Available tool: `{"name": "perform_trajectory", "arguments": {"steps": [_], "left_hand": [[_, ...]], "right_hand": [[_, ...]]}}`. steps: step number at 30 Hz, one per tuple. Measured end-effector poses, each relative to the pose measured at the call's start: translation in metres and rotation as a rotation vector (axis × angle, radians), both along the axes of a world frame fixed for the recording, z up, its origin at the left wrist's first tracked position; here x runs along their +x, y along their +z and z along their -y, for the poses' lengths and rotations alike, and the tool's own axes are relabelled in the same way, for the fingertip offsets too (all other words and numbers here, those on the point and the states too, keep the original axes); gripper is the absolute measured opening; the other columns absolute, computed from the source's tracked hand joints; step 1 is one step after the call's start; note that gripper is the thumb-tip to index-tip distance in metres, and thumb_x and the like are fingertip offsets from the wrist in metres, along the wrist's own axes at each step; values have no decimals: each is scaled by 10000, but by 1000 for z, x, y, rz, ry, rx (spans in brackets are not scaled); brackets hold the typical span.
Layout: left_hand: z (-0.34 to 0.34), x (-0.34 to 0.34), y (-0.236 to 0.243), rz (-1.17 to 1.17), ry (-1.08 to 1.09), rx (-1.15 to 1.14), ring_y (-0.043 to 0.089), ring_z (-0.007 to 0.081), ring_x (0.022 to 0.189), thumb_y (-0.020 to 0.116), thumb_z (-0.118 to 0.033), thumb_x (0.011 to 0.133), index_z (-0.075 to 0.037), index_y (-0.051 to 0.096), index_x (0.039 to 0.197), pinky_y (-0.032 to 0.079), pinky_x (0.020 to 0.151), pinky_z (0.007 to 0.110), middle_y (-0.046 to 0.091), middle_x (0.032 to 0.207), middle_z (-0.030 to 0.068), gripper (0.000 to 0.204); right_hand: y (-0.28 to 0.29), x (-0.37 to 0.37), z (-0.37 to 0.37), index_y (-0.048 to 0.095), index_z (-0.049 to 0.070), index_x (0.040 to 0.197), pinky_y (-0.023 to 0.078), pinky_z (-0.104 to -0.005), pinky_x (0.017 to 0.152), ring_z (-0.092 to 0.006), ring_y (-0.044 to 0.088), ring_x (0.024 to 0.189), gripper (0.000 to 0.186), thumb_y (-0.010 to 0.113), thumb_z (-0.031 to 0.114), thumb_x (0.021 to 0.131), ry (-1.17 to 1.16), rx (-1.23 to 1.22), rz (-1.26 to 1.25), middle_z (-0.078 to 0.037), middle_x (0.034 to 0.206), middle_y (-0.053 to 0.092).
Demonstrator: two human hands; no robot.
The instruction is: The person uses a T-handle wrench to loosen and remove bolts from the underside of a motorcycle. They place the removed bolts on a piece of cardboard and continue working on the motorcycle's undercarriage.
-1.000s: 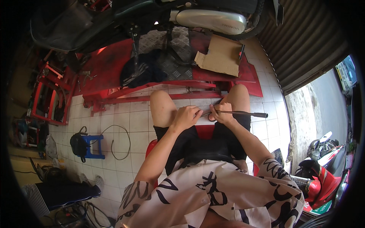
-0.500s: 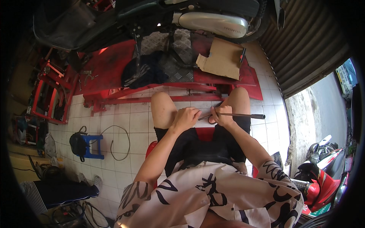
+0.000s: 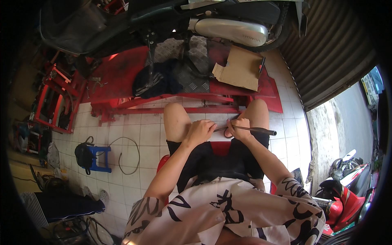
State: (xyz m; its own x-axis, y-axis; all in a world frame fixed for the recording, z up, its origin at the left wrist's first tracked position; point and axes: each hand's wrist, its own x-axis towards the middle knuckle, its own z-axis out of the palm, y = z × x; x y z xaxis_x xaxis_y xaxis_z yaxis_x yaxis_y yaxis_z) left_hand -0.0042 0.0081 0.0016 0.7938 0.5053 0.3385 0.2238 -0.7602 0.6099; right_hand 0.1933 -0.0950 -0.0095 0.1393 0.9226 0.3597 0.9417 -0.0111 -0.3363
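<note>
Over my lap, between my knees, I hold a long dark metal rod with a wider tubular end (image 3: pixel 264 131), much like a socket wrench. My right hand (image 3: pixel 240 128) is closed around its middle, and the wide end sticks out to the right past my thigh. My left hand (image 3: pixel 200 132) is closed at the thin left end of the rod, its fingertips pinched there. Whether anything else small sits in the left fingers is hidden.
Ahead, a motorcycle (image 3: pixel 230 29) stands over a red lift platform (image 3: pixel 116 75), with torn cardboard (image 3: pixel 239 69) and dark cloth (image 3: pixel 157 81) on it. To the left are a blue stool (image 3: pixel 102 159), a black bag (image 3: pixel 84 155) and a person's legs (image 3: pixel 67 208). A red motorcycle (image 3: pixel 343 204) is at right.
The rod has tilted, its wide end swinging a little toward me and inward. Both hands keep their grip. The whole view has shifted slightly.
</note>
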Motion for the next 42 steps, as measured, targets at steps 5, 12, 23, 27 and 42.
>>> {"name": "perform_trajectory", "arguments": {"steps": [5, 12, 23, 27, 42], "left_hand": [[1, 1, 5, -41, 27, -23, 628, 374, 741, 557, -208, 901, -15, 658, 797, 504, 650, 456, 648, 782, 162, 241], [1, -1, 2, -48, -5, -13, 627, 368, 797, 559, -170, 893, -4, 663, 855, 500, 687, 439, 656, 828, 168, 199], [4, 0, -1, -22, -7, -27, 631, 363, 789, 571, -176, 885, -15, 678, 841, 501, 699, 437, 664, 827, 159, 198], [0, -3, 2, -45, -16, -28, 637, 362, 776, 587, -201, 878, -25, 685, 849, 504, 694, 437, 664, 807, 160, 204], [4, -9, 4, -80, 47, -14, 658, 343, 774, 676, -179, 783, -57, 680, 891, 516, 696, 429, 685, 842, 132, 163]], "right_hand": [[-1, 0, -1, 623, 48, 540, 487, -455, 499, -361, 592, 471, 400, 570, 260, 874, -17, 15, -1, -182, 499, 560], [-2, -2, 2, 620, 50, 534, 488, -451, 496, -352, 594, 471, 389, 581, 254, 863, 47, -24, 45, -179, 501, 564], [5, -3, 1, 612, 40, 563, 487, -445, 517, -342, 617, 527, 355, 579, 224, 864, 44, 42, 61, -168, 579, 609], [13, -8, -1, 612, 34, 565, 485, -443, 519, -348, 616, 529, 345, 590, 217, 856, -9, -17, 71, -174, 579, 608], [6, -9, -3, 513, 48, 797, 479, -502, 546, -423, 600, 584, 165, 602, 176, 853, -59, -35, -13, -199, 604, 583]]}}
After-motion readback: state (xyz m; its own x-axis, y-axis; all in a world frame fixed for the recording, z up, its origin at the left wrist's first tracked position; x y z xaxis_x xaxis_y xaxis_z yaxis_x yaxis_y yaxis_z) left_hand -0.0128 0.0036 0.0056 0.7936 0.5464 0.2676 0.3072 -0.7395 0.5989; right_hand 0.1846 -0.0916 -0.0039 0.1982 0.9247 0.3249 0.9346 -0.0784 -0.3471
